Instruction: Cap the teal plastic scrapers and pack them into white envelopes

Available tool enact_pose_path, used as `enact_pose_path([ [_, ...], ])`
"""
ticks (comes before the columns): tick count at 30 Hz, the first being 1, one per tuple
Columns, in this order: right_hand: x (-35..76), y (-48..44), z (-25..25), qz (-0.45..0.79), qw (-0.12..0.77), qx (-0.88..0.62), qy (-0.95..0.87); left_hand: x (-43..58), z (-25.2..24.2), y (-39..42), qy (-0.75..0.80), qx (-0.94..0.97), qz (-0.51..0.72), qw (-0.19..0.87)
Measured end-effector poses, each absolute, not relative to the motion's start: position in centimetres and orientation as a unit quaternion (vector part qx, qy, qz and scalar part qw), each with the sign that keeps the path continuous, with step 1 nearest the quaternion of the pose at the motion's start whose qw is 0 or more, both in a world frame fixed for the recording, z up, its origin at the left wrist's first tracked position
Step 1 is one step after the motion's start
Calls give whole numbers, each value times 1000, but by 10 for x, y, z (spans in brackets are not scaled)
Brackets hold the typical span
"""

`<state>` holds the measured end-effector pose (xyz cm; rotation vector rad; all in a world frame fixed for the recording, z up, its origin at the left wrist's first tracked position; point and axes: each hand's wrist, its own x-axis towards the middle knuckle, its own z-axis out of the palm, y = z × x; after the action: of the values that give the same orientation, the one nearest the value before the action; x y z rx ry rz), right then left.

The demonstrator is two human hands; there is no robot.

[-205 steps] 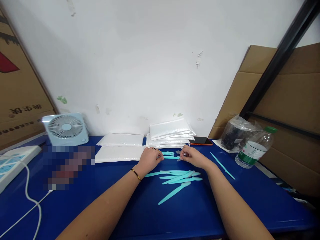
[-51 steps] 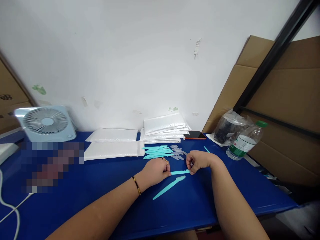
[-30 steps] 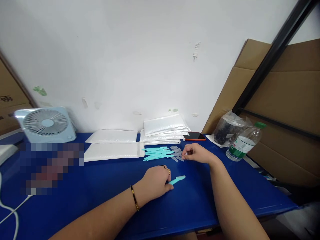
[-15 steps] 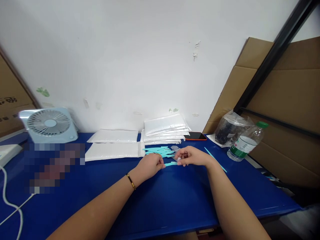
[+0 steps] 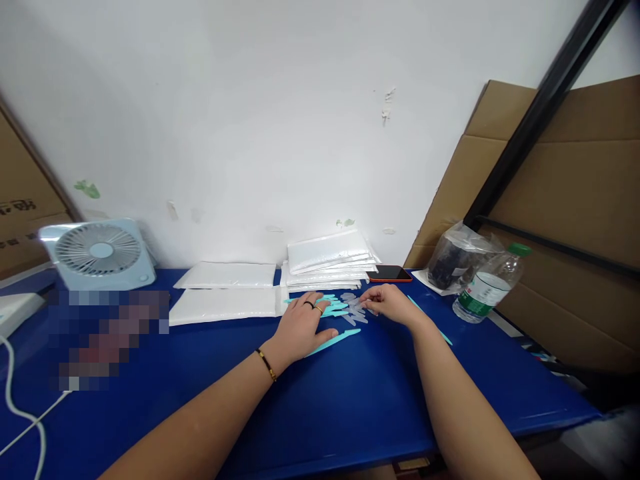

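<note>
From the head view, the left hand [image 5: 300, 325] lies flat, fingers spread, pinning a teal stick [image 5: 334, 339] to the desk [image 5: 350, 413]. Just right of that stick, the right hand [image 5: 387, 303] pinches among small clear caps [image 5: 354, 307]; what it grips, I cannot tell.

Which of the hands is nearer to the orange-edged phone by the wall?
Right. The right hand lies just in front of the phone; the left hand rests farther off, to its left.
</note>
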<state>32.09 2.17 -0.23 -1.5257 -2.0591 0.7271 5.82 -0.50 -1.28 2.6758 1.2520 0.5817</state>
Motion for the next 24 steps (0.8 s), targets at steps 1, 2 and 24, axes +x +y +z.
enact_pose_path([
  [1,320,22,-2,249,235,-559,-755,59,-16,-3,420,886,190,44],
  [2,320,21,-2,236,231,-560,-759,60,-19,0,426,887,178,36],
  [24,296,46,-19,62,196,-553,-807,49,-11,4,482,866,135,29],
])
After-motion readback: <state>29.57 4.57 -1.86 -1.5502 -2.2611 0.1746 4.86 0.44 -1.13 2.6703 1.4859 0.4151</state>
